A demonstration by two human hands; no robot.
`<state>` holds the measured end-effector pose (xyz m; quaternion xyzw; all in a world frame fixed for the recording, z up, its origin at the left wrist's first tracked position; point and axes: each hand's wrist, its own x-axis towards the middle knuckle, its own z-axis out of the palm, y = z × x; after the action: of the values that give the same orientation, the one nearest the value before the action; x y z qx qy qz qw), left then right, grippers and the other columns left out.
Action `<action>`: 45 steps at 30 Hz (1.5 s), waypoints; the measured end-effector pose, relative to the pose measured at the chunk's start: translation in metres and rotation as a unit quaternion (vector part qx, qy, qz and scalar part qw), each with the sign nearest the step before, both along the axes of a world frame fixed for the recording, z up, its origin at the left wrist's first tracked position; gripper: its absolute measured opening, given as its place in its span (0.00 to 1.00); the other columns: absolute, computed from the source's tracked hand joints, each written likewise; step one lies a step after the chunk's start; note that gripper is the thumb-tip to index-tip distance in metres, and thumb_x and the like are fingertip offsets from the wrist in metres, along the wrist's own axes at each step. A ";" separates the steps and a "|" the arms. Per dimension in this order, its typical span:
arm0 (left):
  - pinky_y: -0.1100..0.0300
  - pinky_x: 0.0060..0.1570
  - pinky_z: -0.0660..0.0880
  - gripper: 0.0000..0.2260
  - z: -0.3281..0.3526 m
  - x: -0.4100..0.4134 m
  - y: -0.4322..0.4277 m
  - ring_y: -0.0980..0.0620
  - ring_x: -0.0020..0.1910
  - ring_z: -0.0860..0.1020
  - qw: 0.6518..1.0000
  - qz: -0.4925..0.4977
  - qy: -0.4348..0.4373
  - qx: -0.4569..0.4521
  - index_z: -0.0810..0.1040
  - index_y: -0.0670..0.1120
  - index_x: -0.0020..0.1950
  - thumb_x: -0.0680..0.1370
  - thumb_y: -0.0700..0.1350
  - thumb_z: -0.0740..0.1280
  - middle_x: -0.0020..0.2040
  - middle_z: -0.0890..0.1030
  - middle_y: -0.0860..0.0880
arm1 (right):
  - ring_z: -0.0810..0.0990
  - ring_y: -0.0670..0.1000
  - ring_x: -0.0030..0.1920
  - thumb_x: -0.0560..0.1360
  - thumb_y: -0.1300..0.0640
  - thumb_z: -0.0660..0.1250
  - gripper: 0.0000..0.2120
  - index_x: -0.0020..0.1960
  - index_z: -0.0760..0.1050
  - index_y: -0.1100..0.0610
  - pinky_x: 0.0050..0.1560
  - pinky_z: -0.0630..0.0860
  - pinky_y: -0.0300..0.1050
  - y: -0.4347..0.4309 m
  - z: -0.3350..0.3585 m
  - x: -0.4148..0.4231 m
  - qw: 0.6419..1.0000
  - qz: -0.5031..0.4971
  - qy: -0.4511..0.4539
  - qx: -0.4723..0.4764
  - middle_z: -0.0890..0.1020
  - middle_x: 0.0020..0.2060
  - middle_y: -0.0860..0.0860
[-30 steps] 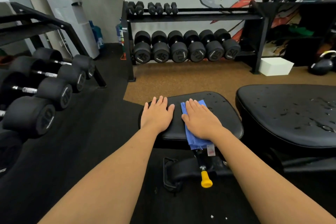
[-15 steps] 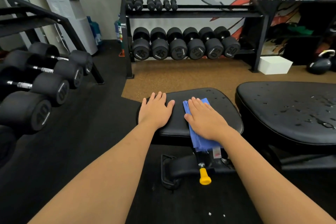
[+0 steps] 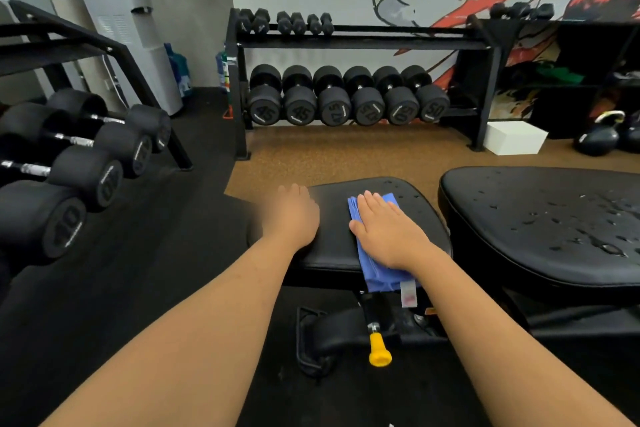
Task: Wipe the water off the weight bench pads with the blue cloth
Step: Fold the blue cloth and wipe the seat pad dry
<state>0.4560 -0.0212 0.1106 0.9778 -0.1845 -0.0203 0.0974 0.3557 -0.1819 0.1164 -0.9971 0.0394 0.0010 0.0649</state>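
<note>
The right hand point(image 3: 391, 232) lies flat, fingers together, pressing the folded blue cloth point(image 3: 377, 270) onto the seat pad point(image 3: 332, 253), with the cloth's near end and its white tag hanging over the pad's near edge. Since a second ago this hand and cloth have slid a little toward the pad's right edge, so the wiping stroke is under way. The left hand point(image 3: 294, 215), blurred with motion, rests palm-down and empty on the pad's left side, its fingers now drawn closer together; it seems to be steadying the bench. Droplets remain along the seat pad's far right corner, ahead of the cloth. The larger back pad point(image 3: 540, 229) to the right is beaded with water and looks untouched, so most of the job probably lies ahead. Below the seat a yellow adjustment knob point(image 3: 380, 354) sticks out.
</note>
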 end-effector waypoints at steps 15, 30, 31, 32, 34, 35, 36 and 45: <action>0.46 0.79 0.44 0.25 0.000 -0.011 -0.017 0.52 0.81 0.46 0.995 -0.090 -0.035 -0.032 0.50 0.54 0.83 0.85 0.58 0.43 0.83 0.50 0.53 | 0.44 0.52 0.80 0.85 0.46 0.45 0.30 0.81 0.43 0.61 0.79 0.45 0.50 -0.018 0.007 0.015 1.000 -0.006 0.006 -0.008 0.46 0.81 0.55; 0.46 0.79 0.44 0.26 -0.001 -0.008 -0.015 0.52 0.81 0.46 0.995 -0.091 -0.035 -0.035 0.50 0.55 0.83 0.85 0.59 0.43 0.83 0.49 0.54 | 0.46 0.54 0.80 0.85 0.46 0.45 0.30 0.81 0.45 0.62 0.79 0.46 0.52 -0.041 0.014 0.050 0.999 -0.033 0.013 -0.014 0.48 0.81 0.57; 0.46 0.79 0.44 0.26 -0.003 -0.009 -0.015 0.52 0.81 0.46 0.995 -0.089 -0.036 -0.034 0.50 0.55 0.83 0.85 0.59 0.43 0.83 0.49 0.54 | 0.45 0.54 0.80 0.85 0.46 0.45 0.30 0.81 0.44 0.62 0.79 0.45 0.51 -0.037 0.013 0.032 0.999 -0.031 0.013 -0.010 0.47 0.81 0.56; 0.46 0.79 0.43 0.26 -0.003 -0.009 -0.015 0.52 0.81 0.45 0.995 -0.088 -0.037 -0.034 0.49 0.55 0.83 0.85 0.59 0.43 0.83 0.49 0.54 | 0.44 0.53 0.80 0.85 0.46 0.46 0.30 0.81 0.43 0.61 0.79 0.44 0.50 -0.034 0.011 0.013 1.000 -0.028 0.010 -0.006 0.47 0.81 0.55; 0.46 0.79 0.43 0.26 -0.003 -0.011 -0.016 0.52 0.81 0.45 0.995 -0.090 -0.038 -0.034 0.49 0.55 0.83 0.85 0.59 0.43 0.83 0.49 0.54 | 0.43 0.51 0.80 0.85 0.46 0.45 0.30 0.81 0.42 0.60 0.78 0.42 0.47 -0.031 0.009 -0.017 1.000 -0.016 0.006 -0.014 0.46 0.81 0.54; 0.46 0.79 0.43 0.26 -0.002 -0.011 -0.017 0.52 0.82 0.45 0.994 -0.092 -0.039 -0.036 0.49 0.55 0.83 0.85 0.59 0.43 0.83 0.49 0.54 | 0.42 0.50 0.80 0.85 0.45 0.45 0.30 0.81 0.42 0.59 0.78 0.41 0.47 -0.033 0.008 -0.023 1.000 -0.015 0.009 -0.021 0.45 0.81 0.53; 0.46 0.79 0.43 0.26 -0.002 -0.011 -0.017 0.52 0.82 0.45 0.994 -0.092 -0.041 -0.037 0.49 0.55 0.83 0.85 0.59 0.42 0.83 0.48 0.54 | 0.42 0.50 0.80 0.85 0.45 0.45 0.30 0.81 0.41 0.59 0.78 0.41 0.46 -0.037 0.008 -0.020 1.000 -0.017 0.012 -0.021 0.45 0.81 0.53; 0.45 0.79 0.44 0.26 0.000 -0.004 -0.016 0.50 0.82 0.46 0.994 -0.097 -0.034 -0.026 0.49 0.55 0.83 0.85 0.59 0.42 0.83 0.49 0.53 | 0.55 0.57 0.78 0.85 0.47 0.47 0.28 0.79 0.53 0.64 0.76 0.54 0.53 -0.060 0.017 0.055 0.999 -0.052 -0.005 0.006 0.58 0.78 0.59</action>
<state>0.4518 -0.0373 0.1105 0.9525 -0.2824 0.0085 0.1138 0.4102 -0.2415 0.1337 -0.9933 0.0907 -0.0073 0.0706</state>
